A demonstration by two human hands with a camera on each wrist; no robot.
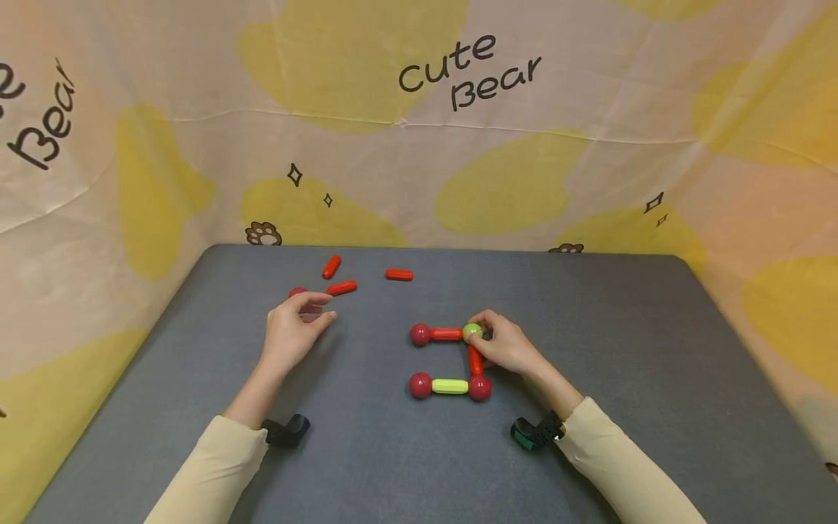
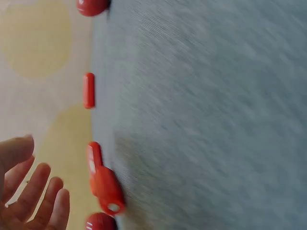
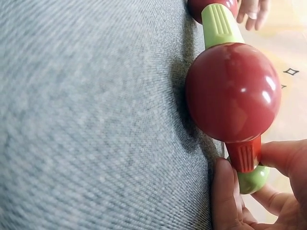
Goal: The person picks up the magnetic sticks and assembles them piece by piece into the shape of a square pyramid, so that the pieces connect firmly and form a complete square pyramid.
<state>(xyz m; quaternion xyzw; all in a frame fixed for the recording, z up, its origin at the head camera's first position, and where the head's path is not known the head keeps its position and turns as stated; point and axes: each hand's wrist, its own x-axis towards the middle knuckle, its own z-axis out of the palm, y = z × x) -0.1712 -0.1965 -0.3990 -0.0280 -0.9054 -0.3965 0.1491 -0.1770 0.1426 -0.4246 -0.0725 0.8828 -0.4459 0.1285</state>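
Note:
My right hand (image 1: pixel 503 343) pinches the green ball (image 1: pixel 472 333) at the upper right corner of a flat U-shaped build. From that ball a red rod (image 1: pixel 447 334) runs left to a red ball (image 1: pixel 420 335). Another red rod (image 1: pixel 475 359), partly behind the fingers, joins it to the nearer red ball (image 3: pixel 232 93). A yellow-green rod (image 1: pixel 449 386) links that one to a third red ball (image 1: pixel 420 386). Over the table's far left, my left hand (image 1: pixel 293 331) has its fingers parted and holds nothing. Just beyond it lies a loose red ball (image 1: pixel 297 291), partly hidden by the hand.
Three loose red rods lie toward the back: one rod (image 1: pixel 342 288) by the left fingertips, a slanted rod (image 1: pixel 332 266) behind it, and another rod (image 1: pixel 398 274) to the right. A printed cloth (image 1: pixel 366 182) rises behind the grey table (image 1: pixel 622 349).

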